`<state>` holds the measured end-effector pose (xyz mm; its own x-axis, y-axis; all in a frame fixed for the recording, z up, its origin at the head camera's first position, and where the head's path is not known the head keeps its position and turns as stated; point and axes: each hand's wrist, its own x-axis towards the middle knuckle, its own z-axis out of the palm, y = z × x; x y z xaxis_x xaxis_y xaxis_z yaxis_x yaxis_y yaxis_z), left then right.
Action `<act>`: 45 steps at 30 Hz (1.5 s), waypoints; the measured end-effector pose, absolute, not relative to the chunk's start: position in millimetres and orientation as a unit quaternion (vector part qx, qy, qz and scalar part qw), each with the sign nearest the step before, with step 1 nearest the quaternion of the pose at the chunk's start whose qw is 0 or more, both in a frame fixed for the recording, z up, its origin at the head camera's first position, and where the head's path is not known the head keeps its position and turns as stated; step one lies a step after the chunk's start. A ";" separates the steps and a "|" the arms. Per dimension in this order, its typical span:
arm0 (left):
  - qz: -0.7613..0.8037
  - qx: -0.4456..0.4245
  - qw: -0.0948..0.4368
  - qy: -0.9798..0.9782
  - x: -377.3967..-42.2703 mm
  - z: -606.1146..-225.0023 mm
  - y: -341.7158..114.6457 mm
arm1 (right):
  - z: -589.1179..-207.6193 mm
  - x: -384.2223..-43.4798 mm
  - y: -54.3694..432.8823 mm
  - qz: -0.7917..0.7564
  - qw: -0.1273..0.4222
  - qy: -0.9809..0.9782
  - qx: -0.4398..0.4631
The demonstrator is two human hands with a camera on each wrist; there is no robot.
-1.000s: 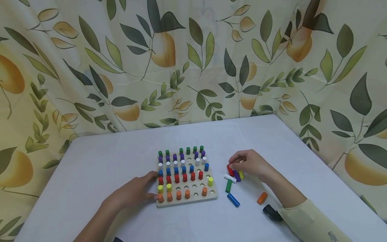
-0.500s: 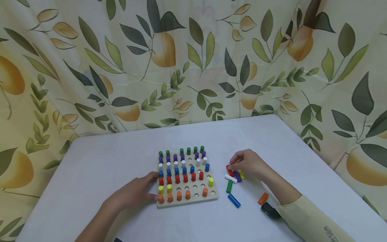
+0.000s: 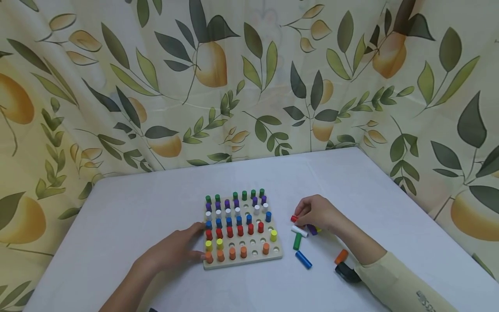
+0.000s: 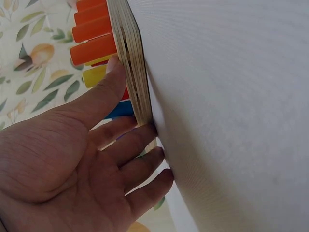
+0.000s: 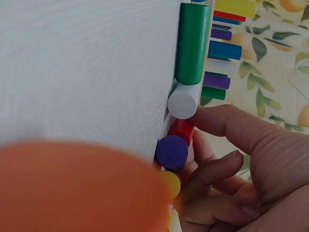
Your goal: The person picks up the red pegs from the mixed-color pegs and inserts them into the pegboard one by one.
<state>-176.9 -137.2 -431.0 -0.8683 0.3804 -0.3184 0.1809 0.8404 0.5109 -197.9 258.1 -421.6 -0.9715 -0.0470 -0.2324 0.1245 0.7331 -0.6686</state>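
Observation:
A wooden pegboard (image 3: 242, 262) carries rows of coloured pegs. My left hand (image 3: 174, 248) rests at its left side, thumb by the near-corner orange peg (image 4: 94, 50) and fingers spread along the edge. To the right of the board, my right hand (image 3: 320, 212) holds a red peg (image 5: 181, 131) between thumb and fingers, partly hidden by the hand. Close by lie a white peg (image 3: 299, 232), a purple peg (image 5: 172, 152) and a yellow peg (image 5: 172, 184), the last two partly under the hand in the head view.
A green peg (image 3: 297, 241) and a blue peg (image 3: 303, 259) lie nearer on the white table (image 3: 249, 290). An orange peg (image 3: 341, 256) lies beside the black wrist device (image 3: 348, 273). A patterned curtain (image 3: 257, 108) stands behind the table.
My right hand has closed in on the red peg and covers more of it. The purple and yellow pegs beside it are more hidden. The left hand stays at the board.

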 end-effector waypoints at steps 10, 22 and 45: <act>0.242 0.153 0.210 0.935 -176.7 -431.7 -137.0 | -417.3 -195.4 259.1 -0.407 0.108 0.907 -0.004; 0.235 0.157 0.209 0.936 -178.3 -426.5 -136.7 | -407.1 -195.5 259.1 -0.428 0.100 0.898 -0.034; 0.236 0.155 0.211 0.936 -177.8 -426.5 -136.2 | -403.3 -198.7 261.9 -0.455 0.094 0.884 -0.048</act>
<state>-177.8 -136.2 -426.5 -0.8630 0.3892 -0.3219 0.1896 0.8403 0.5079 -198.7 261.9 -403.3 -0.9778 -0.1702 -0.1221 0.0003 0.5815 -0.8135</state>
